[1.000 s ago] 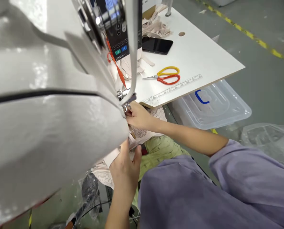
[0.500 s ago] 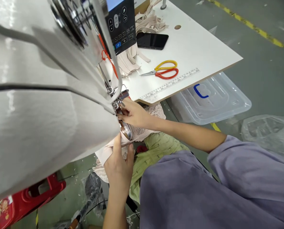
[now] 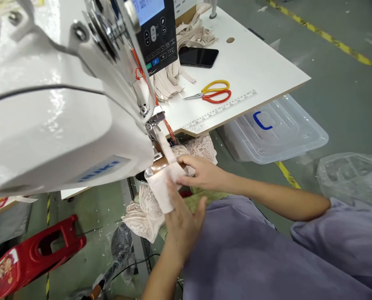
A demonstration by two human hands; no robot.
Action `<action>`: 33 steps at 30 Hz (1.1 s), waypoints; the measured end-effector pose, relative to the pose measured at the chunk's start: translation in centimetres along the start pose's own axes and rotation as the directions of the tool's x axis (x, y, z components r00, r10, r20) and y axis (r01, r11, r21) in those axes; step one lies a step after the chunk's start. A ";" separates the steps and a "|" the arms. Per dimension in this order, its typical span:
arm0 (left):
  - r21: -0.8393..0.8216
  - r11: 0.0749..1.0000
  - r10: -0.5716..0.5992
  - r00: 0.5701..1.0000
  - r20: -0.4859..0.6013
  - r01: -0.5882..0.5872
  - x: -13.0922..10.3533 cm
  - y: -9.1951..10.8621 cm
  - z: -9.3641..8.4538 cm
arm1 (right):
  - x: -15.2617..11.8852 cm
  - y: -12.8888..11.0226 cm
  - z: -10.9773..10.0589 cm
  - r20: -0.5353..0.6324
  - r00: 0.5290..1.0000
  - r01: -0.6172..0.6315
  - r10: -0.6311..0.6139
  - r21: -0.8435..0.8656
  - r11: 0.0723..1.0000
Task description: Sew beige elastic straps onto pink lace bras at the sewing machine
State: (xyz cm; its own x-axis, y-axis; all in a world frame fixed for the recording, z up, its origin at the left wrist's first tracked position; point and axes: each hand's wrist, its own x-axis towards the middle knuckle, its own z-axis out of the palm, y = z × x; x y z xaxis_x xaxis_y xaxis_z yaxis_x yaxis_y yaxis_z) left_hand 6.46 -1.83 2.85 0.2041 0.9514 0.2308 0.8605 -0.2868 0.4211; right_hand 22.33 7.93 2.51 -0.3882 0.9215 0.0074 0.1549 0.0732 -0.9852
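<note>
Below the needle area of the sewing machine (image 3: 79, 129), a pale pink piece of fabric (image 3: 162, 187) hangs off the machine's narrow arm. A thin strip (image 3: 163, 143) of the same colour runs from it up to the presser foot. My right hand (image 3: 201, 173) pinches the fabric's right edge between thumb and fingers. Lower down, my left hand (image 3: 182, 225) is slightly blurred, its fingers stretched out against the fabric's face and its thumb spread away. Pale pink lace (image 3: 148, 208) hangs beneath and behind the fabric.
On the white table (image 3: 251, 71) lie yellow-and-red handled scissors (image 3: 215, 91), a black phone (image 3: 198, 57) and bundled fabric strips (image 3: 170, 83), near a control panel (image 3: 161, 37). A lidded clear plastic box (image 3: 285, 129) stands below right. A red stool (image 3: 38, 258) is lower left.
Both hands have moved away from the presser foot, down and to the right, drawing the fabric out. My left hand's thumb has spread. The view has shifted, showing more of the machine head.
</note>
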 end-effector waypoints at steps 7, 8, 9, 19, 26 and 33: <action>-0.312 0.950 0.060 0.993 0.104 -0.025 -1.0 0.8 -3.5 | -3.1 -1.0 -1.2 0.125 0.978 -0.208 0.168 0.463 0.862; -0.284 0.952 0.123 0.992 0.019 -0.112 -0.4 0.6 -4.1 | -3.1 -1.1 -1.3 0.234 0.961 -0.237 0.146 0.432 0.870; -0.230 0.950 0.209 0.977 -0.042 -0.213 0.3 0.5 -4.6 | -3.1 -1.4 -1.4 0.343 0.933 -0.242 0.109 0.374 0.895; -0.543 0.489 -0.285 0.713 0.640 0.683 2.8 -3.5 -0.8 | -2.8 1.2 1.1 0.288 0.893 0.441 -0.346 -0.719 0.538; -0.748 -0.062 -0.242 0.717 0.654 0.661 1.7 -4.3 0.2 | -2.7 1.8 1.9 0.018 0.887 0.391 -0.461 -0.558 0.732; -0.686 0.526 -0.325 0.864 0.384 0.503 1.7 -3.7 -1.9 | -3.0 1.4 3.4 -0.030 0.951 0.254 -0.308 -0.495 0.831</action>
State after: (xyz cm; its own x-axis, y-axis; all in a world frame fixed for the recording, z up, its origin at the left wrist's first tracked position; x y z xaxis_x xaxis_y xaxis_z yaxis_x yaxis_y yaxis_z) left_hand 2.73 0.59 3.36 0.0762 0.9586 -0.2745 0.2347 0.2503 0.9393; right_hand 20.59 3.98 0.51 -0.3898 0.8651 0.3156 0.4802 0.4834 -0.7319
